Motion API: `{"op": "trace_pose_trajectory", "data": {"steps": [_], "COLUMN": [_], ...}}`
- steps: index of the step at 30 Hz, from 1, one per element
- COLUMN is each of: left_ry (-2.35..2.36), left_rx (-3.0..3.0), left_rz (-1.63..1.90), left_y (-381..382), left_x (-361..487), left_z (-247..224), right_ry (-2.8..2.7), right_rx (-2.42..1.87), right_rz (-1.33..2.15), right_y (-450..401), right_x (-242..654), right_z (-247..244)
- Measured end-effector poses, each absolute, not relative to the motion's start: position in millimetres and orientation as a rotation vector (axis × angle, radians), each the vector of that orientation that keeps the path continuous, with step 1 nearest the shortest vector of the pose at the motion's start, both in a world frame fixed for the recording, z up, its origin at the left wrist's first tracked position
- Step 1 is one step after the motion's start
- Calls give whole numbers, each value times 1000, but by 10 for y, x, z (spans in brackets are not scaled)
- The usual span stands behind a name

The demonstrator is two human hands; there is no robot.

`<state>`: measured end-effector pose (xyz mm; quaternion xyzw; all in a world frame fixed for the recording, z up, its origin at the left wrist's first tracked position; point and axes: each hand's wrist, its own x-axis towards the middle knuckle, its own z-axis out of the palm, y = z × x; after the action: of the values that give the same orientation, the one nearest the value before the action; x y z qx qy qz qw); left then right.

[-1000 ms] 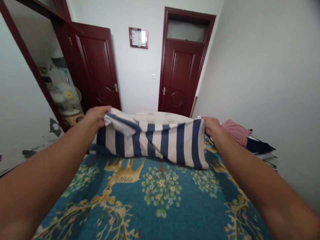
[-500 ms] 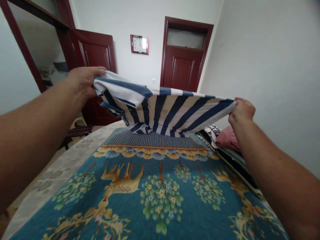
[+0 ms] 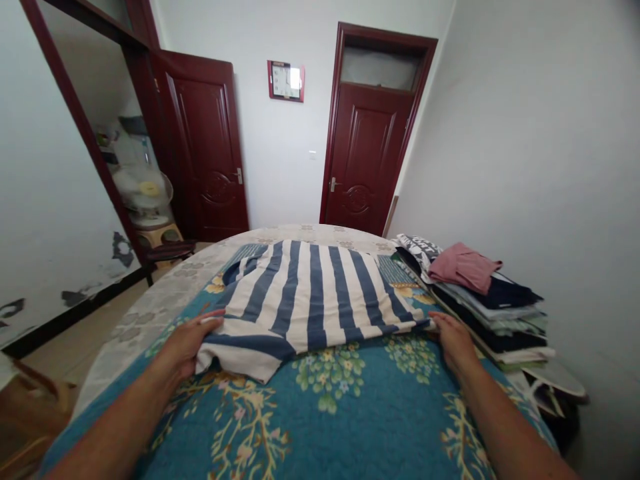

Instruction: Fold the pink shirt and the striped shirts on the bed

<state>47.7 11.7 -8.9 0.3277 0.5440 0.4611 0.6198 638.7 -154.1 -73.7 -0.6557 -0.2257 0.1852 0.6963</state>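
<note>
A blue-and-white striped shirt (image 3: 315,293) lies spread across the teal patterned cloth (image 3: 380,413), its near edge running between my two hands. My left hand (image 3: 193,343) grips the shirt by its near left part, close to a sleeve that hangs toward me. At the opposite end, my right hand (image 3: 453,337) pinches the near right corner. Some folds show at the shirt's far left side, and the underside is hidden.
Folded clothes (image 3: 490,307) are stacked along the right side, with a pink garment (image 3: 465,267) on top. Under the teal cloth is a pale tablecloth (image 3: 150,300). A wooden chair (image 3: 35,407) stands at lower left, and a fan (image 3: 145,190) is beyond the doorway.
Both hands have come down and closer, lowering the shirt from the air onto the teal cloth. The shirt now lies mostly flat, and the view shows more of the right-hand stack.
</note>
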Motion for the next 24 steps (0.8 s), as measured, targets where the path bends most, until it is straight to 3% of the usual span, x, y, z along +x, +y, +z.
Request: {"op": "trace_pose_trajectory", "data": {"steps": [11,20,24], "left_ry": [1251,1336,1388], "left_rx": [903,1132,1305], "left_rz": [1096,876,931], "left_y": [-135,-622,-737], "left_x": [472,369,388], "left_z": [112,-222,-110], "right_ry": [-583,-802,-771], "right_rx": [-1786,-2159,-2154], "right_rz": [63,43,-52], "right_y": [-2032,-2340,-2388], "right_x": [6472,6612,6619], "right_z": [-491,-646,-631]}}
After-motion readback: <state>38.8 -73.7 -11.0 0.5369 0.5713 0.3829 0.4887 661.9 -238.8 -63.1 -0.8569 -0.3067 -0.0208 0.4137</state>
